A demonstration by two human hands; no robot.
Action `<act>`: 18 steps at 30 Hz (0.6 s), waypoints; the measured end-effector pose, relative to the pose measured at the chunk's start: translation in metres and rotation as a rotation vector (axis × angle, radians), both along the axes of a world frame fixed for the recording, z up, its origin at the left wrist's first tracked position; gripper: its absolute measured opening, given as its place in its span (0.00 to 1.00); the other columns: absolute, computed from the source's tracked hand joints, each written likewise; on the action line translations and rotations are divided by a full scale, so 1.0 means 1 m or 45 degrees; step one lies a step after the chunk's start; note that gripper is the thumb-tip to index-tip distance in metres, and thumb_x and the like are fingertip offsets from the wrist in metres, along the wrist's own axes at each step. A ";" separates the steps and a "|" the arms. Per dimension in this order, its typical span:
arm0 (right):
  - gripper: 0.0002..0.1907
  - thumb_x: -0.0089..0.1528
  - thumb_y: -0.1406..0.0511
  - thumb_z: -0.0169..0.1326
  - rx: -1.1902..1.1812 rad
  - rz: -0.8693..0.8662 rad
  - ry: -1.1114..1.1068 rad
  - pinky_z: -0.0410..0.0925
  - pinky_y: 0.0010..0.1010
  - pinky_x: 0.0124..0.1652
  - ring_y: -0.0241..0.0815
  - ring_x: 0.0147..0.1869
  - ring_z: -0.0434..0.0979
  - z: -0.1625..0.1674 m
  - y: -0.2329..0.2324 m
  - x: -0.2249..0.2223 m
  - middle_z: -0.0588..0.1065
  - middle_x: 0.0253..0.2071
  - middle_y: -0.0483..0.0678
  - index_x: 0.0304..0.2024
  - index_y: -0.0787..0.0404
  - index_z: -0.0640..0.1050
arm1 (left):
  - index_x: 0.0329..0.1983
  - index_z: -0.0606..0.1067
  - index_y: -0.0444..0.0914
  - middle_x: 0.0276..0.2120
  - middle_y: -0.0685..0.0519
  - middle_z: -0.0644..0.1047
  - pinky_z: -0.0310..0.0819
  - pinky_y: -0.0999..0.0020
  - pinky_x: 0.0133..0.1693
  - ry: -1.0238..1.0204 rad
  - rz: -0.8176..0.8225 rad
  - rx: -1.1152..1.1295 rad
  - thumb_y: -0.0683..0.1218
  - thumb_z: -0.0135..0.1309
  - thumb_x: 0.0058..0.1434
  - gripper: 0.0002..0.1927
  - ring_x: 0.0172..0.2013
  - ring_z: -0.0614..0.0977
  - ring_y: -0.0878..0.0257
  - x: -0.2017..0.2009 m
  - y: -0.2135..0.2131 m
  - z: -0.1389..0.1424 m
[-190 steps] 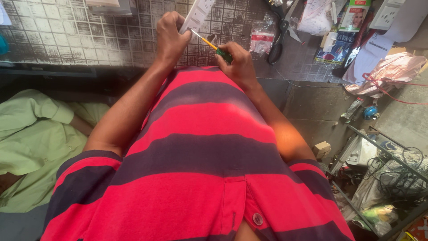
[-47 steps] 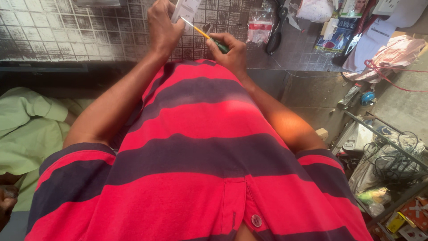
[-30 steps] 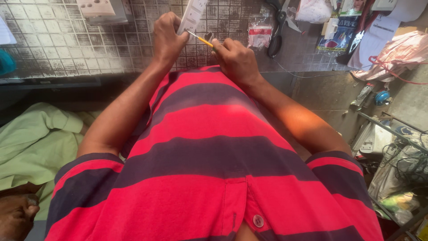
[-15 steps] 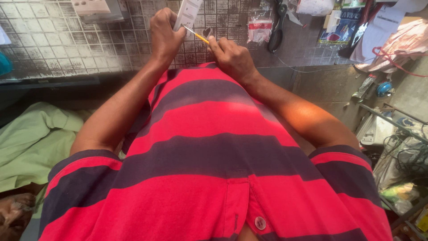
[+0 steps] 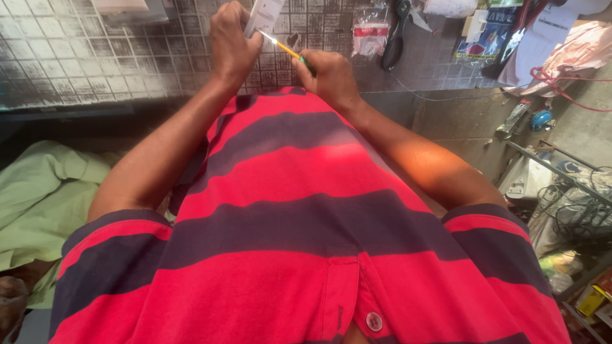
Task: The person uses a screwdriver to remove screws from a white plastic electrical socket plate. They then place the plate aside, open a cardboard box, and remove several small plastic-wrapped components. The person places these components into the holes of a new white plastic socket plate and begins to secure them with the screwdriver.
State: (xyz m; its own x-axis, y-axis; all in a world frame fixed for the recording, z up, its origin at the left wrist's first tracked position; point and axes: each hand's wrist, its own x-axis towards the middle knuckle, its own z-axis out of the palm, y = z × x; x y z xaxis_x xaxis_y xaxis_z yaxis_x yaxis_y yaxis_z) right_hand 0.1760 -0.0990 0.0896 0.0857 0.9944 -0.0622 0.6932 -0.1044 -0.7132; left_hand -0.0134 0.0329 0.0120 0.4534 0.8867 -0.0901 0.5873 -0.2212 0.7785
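Screwdriver (image 5: pixel 288 51) with the yellow shaft sits up at 12 o'clock, gripped in the right hand (image 5: pixel 328 76), fist closed tight around its green handle, tip angled up-left toward 10 o'clock. Left hand (image 5: pixel 231 44) is raised next to it, fingers curled shut around a small white device (image 5: pixel 262 14), and the tip touches that device. Both forearms stretch forward over the red striped shirt (image 5: pixel 306 223). Black scissors (image 5: pixel 396 32) lie on the tiled counter (image 5: pixel 95 57) at 1 o'clock.

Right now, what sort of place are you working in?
Probably a small repair stall or workshop: a tiled worktop strewn with scissors and small packets, plus tangled cables on a rack at the right.
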 end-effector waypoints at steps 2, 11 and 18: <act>0.12 0.69 0.60 0.60 -0.060 -0.103 0.146 0.61 0.33 0.23 0.39 0.21 0.72 -0.007 0.002 0.000 0.73 0.22 0.49 0.37 0.63 0.83 | 0.28 0.68 0.33 0.28 0.44 0.73 0.69 0.51 0.35 -0.006 -0.002 0.101 0.35 0.63 0.50 0.12 0.30 0.77 0.50 0.000 -0.001 0.000; 0.20 0.67 0.54 0.56 -0.921 -0.608 1.368 0.53 0.23 0.22 0.29 0.20 0.57 -0.010 0.002 0.001 0.66 0.21 0.40 0.36 0.65 0.85 | 0.27 0.69 0.33 0.28 0.45 0.73 0.70 0.54 0.31 -0.041 0.030 0.046 0.35 0.62 0.50 0.11 0.28 0.78 0.53 0.005 0.001 0.005; 0.13 0.68 0.64 0.59 0.114 0.096 -0.128 0.67 0.35 0.39 0.44 0.40 0.75 0.018 -0.011 0.009 0.75 0.37 0.50 0.48 0.68 0.78 | 0.26 0.73 0.32 0.26 0.46 0.77 0.74 0.58 0.33 -0.092 0.064 0.035 0.36 0.65 0.47 0.10 0.28 0.81 0.54 0.003 -0.007 0.005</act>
State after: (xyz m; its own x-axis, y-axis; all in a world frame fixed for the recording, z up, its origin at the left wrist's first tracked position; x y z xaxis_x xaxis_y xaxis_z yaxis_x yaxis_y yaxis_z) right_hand 0.1849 -0.1105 0.1075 0.0116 0.9994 0.0325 0.7651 0.0121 -0.6438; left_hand -0.0102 0.0263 0.0174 0.4124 0.9103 -0.0343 0.5409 -0.2144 0.8133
